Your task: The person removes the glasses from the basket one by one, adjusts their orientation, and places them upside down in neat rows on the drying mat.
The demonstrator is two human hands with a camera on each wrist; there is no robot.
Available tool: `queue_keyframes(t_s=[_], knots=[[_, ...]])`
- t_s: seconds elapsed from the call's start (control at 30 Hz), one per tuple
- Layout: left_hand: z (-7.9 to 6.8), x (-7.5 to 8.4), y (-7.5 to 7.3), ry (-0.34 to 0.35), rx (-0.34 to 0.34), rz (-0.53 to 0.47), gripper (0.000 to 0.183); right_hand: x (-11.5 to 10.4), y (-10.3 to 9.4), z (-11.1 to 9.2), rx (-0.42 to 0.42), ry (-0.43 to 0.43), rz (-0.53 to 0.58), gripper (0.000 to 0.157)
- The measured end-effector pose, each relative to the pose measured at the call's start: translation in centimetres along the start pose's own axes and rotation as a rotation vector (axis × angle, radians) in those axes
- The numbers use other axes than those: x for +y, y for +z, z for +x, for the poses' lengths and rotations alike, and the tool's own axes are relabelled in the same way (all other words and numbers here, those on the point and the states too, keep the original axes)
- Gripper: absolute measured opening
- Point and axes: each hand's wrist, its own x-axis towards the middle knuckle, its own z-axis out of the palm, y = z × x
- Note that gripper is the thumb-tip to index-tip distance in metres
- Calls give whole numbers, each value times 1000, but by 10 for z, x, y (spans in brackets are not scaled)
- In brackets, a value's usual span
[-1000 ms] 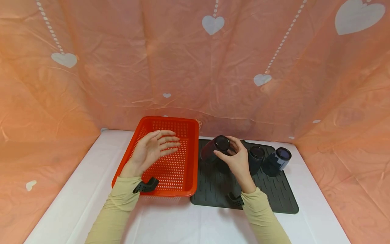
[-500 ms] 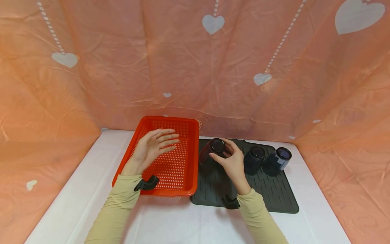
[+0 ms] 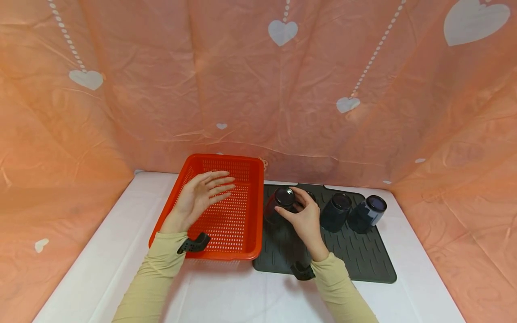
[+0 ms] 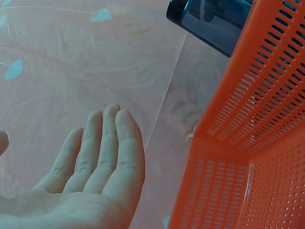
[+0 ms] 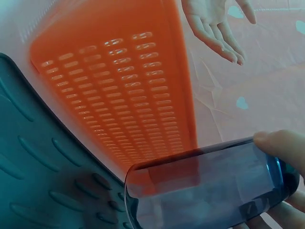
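Observation:
My right hand [image 3: 306, 222] grips a dark tinted drinking glass [image 3: 274, 207], thumb on one side and fingers on the other. The glass is bottom up at the left end of a dark ribbed mat [image 3: 282, 255], close beside the red basket [image 3: 258, 224]. In the right wrist view, the clear smoky glass [image 5: 205, 186] shows its mouth toward the mat; whether its rim touches the mat cannot be told. Another glass [image 3: 311, 196] is mostly hidden behind my right hand. Over the basket, my left hand [image 3: 195, 197] hovers with fingers extended and holds nothing.
Two more inverted dark glasses, a middle one [image 3: 336, 213] and a right one [image 3: 366, 214], stand on the right half of the mat. A white table [image 3: 242, 296] lies under everything. An orange curtain [image 3: 242, 89] with white hearts hangs behind it.
My right hand has moved left and slightly down with the glass, bringing it closer to the basket. One glass behind the hand has come into sight. My left hand has barely moved.

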Motion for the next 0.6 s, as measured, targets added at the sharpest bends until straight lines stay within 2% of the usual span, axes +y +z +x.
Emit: queue_keyframes(t_s=[0.23, 0.43, 0.6], knots=[[-1, -2, -1, -1, 1, -1, 52, -23, 4, -8, -24, -22, -5, 64], [-2, -3, -2, -7, 8, -4, 49, 2, 8, -6, -25, 6, -13, 62], [-2, -4, -3, -7, -2, -11, 52, 14, 11, -6, -25, -13, -31, 61]])
